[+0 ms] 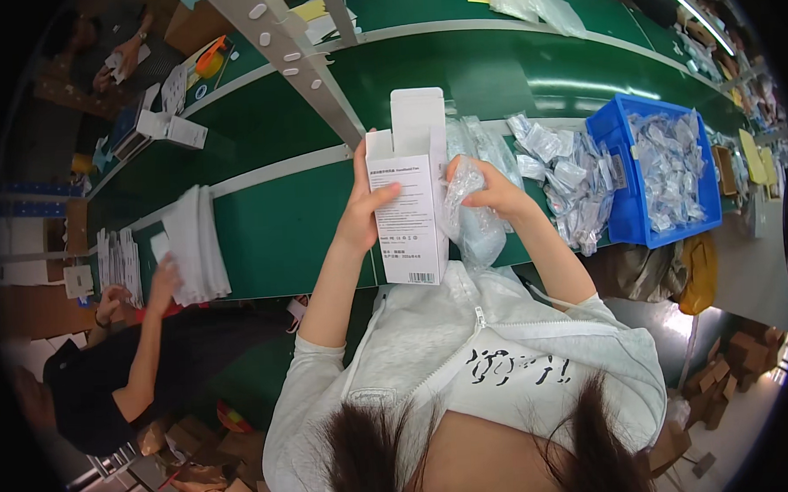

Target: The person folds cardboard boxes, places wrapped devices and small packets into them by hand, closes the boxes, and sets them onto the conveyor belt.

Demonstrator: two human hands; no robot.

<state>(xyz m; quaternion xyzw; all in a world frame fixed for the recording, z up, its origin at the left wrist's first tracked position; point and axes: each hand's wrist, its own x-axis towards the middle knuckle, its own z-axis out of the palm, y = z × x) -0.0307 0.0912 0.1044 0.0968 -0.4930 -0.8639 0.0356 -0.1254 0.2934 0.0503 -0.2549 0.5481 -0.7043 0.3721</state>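
A white carton with printed text stands tilted in front of me, its top flap up. My left hand grips the carton's left side, thumb across the front face. Right of the carton, my right hand is closed on a clear bubble-wrap bag with something pale inside; the contents are too veiled to name. More clear plastic-wrapped items lie on the green bench just behind that hand.
A pile of small clear packets lies right of my hand, beside a blue bin full of similar packets. At left, a co-worker's hand touches white flattened stacks. A grey metal post rises beyond the carton.
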